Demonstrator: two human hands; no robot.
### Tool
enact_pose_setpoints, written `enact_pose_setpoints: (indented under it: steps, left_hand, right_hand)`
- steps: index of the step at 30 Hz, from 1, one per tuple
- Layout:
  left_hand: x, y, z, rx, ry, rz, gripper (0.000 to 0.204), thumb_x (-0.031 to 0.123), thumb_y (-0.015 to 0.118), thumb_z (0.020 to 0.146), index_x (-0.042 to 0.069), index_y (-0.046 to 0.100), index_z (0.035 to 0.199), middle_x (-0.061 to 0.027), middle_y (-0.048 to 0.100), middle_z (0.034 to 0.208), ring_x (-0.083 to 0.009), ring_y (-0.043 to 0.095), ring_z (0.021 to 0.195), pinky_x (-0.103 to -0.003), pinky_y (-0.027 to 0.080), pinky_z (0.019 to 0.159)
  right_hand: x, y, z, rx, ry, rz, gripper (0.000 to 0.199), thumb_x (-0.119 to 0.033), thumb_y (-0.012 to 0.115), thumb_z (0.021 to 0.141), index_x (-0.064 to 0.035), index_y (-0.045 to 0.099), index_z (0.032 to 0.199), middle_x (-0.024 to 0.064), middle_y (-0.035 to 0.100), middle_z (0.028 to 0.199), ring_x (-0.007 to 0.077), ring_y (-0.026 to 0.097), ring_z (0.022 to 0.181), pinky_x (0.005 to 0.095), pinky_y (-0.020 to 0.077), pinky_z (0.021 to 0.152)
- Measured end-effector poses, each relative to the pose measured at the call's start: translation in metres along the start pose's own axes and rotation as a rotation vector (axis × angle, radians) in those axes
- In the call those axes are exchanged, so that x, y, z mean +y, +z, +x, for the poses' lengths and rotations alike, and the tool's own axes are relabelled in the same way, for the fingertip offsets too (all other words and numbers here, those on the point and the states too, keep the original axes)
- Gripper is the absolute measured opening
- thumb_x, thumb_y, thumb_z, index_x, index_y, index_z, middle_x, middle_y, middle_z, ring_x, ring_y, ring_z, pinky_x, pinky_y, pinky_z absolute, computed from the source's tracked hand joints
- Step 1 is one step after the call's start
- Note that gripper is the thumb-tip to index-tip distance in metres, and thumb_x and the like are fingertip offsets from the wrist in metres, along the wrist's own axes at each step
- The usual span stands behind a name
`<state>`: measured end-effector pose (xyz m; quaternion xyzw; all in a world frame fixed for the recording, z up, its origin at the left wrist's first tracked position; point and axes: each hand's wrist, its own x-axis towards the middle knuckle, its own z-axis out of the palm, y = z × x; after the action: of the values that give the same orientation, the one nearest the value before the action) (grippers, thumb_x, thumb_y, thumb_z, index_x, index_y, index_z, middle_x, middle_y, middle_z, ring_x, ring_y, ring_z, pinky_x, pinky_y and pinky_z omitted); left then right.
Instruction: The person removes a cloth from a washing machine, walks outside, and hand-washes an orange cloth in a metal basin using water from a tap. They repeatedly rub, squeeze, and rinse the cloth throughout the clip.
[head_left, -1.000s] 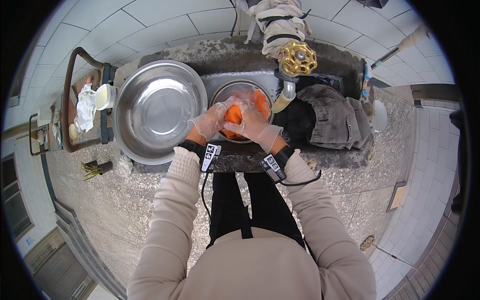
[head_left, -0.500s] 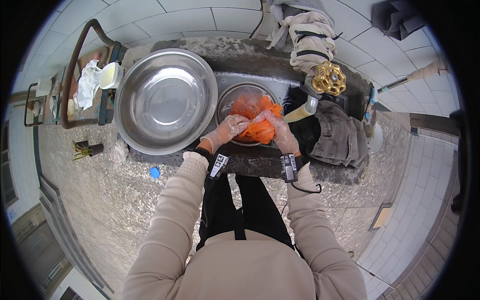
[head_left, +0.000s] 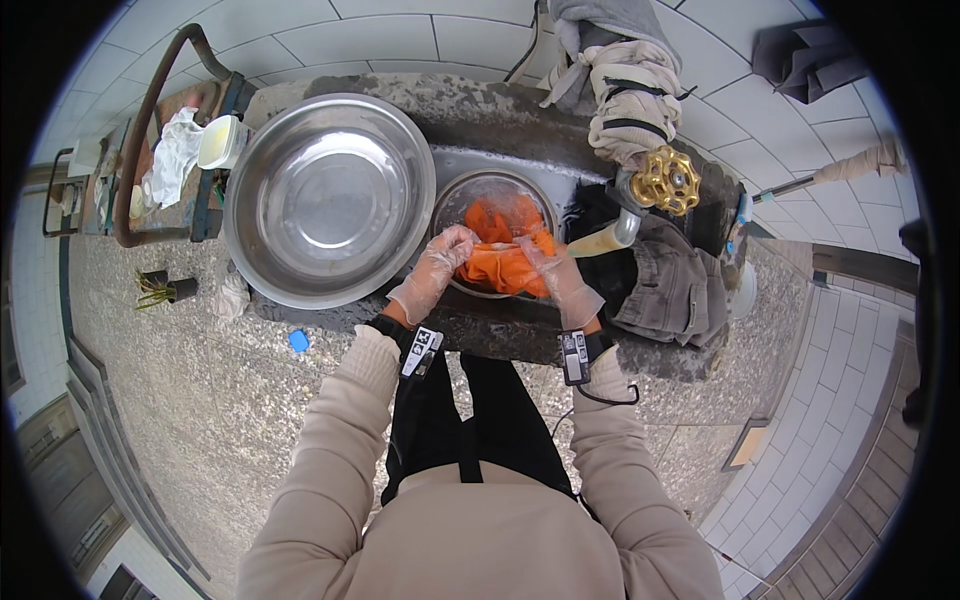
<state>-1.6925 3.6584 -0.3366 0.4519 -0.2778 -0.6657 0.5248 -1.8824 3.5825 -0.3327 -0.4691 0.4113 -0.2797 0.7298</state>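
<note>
An orange cloth [head_left: 507, 270] is stretched between my two hands over a small metal basin [head_left: 548, 205] in the stone sink. Part of the cloth lies lower in the basin, in what looks like soapy water. My left hand [head_left: 440, 266], in a clear plastic glove, pinches the cloth's left side. Gloved the same way, my right hand [head_left: 562, 283] grips its right side. To the left stands a large, bare-bottomed steel basin [head_left: 330, 205]. Wet grey trousers [head_left: 675, 285] and a black garment [head_left: 605, 275] lie bunched on the right.
A tap with a brass wheel handle [head_left: 665, 181] rises behind the garments, its pipe wrapped in cloth [head_left: 633, 100]. At the left, a metal-framed cart holds a white tub [head_left: 222, 142] and a crumpled white bag [head_left: 174, 155]. A blue object [head_left: 298, 341] lies on the floor near a small potted plant [head_left: 165, 290].
My hands have moved apart, the left one to the left and the right one slightly down. The bunched orange cloth is now spread between them.
</note>
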Motion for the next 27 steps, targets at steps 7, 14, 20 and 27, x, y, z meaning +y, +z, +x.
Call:
enact_pose_setpoints:
  steps: [7,14,20,27]
  left_hand:
    - [-0.026,0.027,0.022,0.409,0.083,0.003,0.025,0.030,0.047,0.091,0.007,0.052,0.082,0.0009,0.049,0.079,-0.0102,0.048,0.077,-0.025,0.041,0.074]
    - [-0.029,0.036,0.034,0.385,-0.186,-0.096,0.033,0.038,0.046,0.091,0.008,0.058,0.094,0.0033,0.053,0.077,-0.0083,0.050,0.068,-0.022,0.044,0.064]
    - [-0.024,0.042,0.037,0.365,0.053,-0.485,0.031,0.031,0.050,0.089,0.001,0.059,0.092,-0.0029,0.058,0.086,-0.0110,0.054,0.077,-0.025,0.044,0.069]
    - [-0.025,0.026,0.042,0.327,-0.201,-0.451,0.039,0.029,0.050,0.090,-0.003,0.054,0.112,-0.0065,0.060,0.099,-0.0135,0.055,0.089,-0.025,0.043,0.079]
  right_hand:
    - [0.023,0.060,0.007,0.473,-0.399,-0.196,0.012,-0.012,0.060,0.082,-0.0026,0.059,0.089,0.0105,0.063,0.089,0.0165,0.060,0.080,0.0278,0.0461,0.074]
    - [-0.001,0.070,0.026,0.673,-0.370,-0.610,0.027,-0.031,0.065,0.071,-0.0058,0.059,0.065,0.0152,0.060,0.064,0.0341,0.058,0.057,0.0406,0.0454,0.052]
    - [-0.001,0.078,0.029,0.606,-0.460,-0.911,0.020,-0.026,0.063,0.073,-0.0070,0.063,0.069,0.0135,0.061,0.066,0.0306,0.060,0.059,0.0388,0.0474,0.054]
    - [0.006,0.071,0.025,0.570,-0.456,-0.872,0.026,-0.032,0.063,0.072,-0.0060,0.063,0.072,0.0151,0.061,0.066,0.0327,0.060,0.061,0.0399,0.0479,0.057]
